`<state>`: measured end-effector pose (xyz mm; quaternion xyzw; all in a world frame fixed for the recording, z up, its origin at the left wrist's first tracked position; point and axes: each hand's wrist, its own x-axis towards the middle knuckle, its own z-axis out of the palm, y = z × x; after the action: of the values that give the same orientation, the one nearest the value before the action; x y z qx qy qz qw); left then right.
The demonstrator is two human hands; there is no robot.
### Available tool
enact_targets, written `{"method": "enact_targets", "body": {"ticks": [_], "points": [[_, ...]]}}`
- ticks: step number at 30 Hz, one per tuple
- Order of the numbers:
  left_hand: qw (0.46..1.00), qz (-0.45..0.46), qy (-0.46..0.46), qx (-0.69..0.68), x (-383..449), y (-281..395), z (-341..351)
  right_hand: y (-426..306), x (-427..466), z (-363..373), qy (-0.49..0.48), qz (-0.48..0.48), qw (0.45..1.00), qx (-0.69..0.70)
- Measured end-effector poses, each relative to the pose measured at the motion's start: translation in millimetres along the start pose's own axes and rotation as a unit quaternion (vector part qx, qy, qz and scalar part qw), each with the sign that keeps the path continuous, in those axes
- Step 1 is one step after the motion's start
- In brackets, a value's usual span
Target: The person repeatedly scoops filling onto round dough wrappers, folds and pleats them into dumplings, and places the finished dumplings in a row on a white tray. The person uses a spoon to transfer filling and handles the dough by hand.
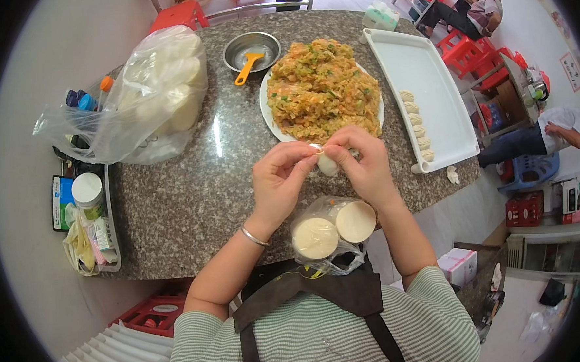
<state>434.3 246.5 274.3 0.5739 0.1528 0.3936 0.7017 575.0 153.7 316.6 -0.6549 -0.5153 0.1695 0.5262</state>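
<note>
Between my left hand (282, 174) and my right hand (365, 164), a pale dough dumpling (327, 165) is pinched by the fingertips of both. A small shiny metal piece shows at the left fingertips; its shape is mostly hidden. Just beyond the hands, a white plate (267, 114) bears a large mound of chopped filling (322, 88). Nearer my body, two stacks of round dough wrappers (315, 238) stand in a clear plastic bag. On the right, a white tray (438, 99) holds a column of pleated dumplings (417, 125) along its left side.
A metal bowl (251, 48) with an orange-handled scraper (248, 69) stands behind the plate's left side. A large bag of wrappers (167, 94) and a basket (114, 224) with jars lie left. A tissue pack (381, 16) sits behind the tray. Two people are in the background right.
</note>
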Motion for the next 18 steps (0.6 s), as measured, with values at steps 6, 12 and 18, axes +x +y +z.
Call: {"method": "enact_targets", "body": {"ticks": [6,12,18], "points": [[0.999,0.018,-0.015,0.032,-1,3,0,-5,5,-3,-0.034,-0.020,0.999,-0.021],[1.000,0.006,0.023,-0.004,-2,0,4,-1,1,6,0.002,-0.060,0.997,-0.048],[0.979,-0.099,0.033,-0.174,-2,-1,11,1,0,12,0.031,-0.056,0.998,-0.003]]}}
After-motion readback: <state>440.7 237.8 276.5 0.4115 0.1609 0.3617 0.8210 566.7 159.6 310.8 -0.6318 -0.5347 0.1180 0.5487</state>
